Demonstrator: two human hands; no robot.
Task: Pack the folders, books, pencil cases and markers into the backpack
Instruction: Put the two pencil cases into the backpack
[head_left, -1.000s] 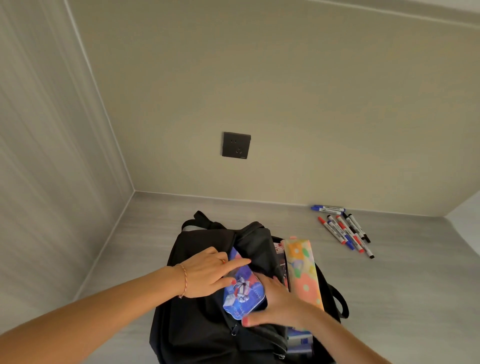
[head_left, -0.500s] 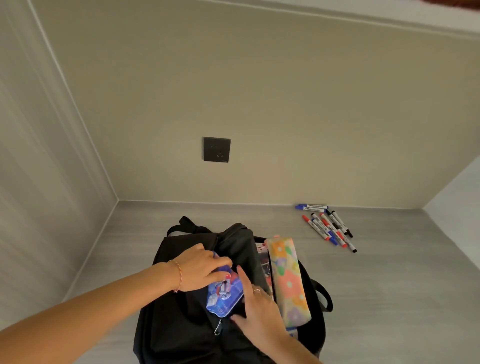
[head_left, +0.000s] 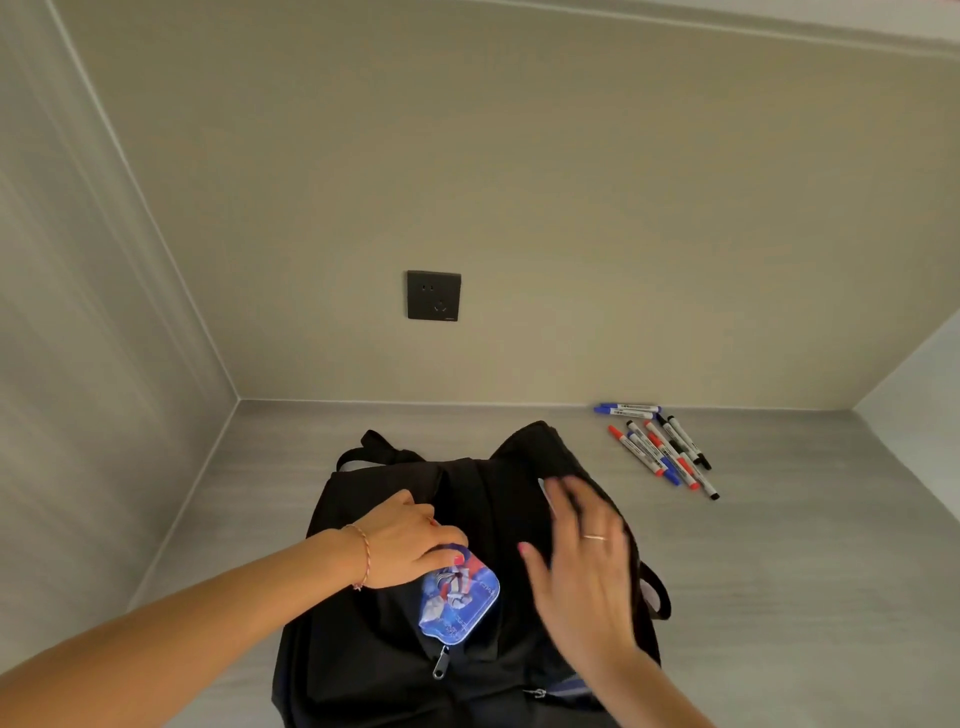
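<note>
My right hand (head_left: 582, 566) came off the pencil case (head_left: 457, 597), fingers spread; left hand (head_left: 410, 545) pinches it. I'd nudge it deeper into the backpack (head_left: 363, 649).

The backpack (head_left: 395, 670) is cut off by the bottom edge of the picture. The right hand (head_left: 582, 566) is blurred and hides the backpack's right side. The pencil case (head_left: 457, 597) is partly hidden inside a pocket.

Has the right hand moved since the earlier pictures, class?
Yes. The right hand has left the blue pencil case and moved toward the markers side of the backpack.
</note>
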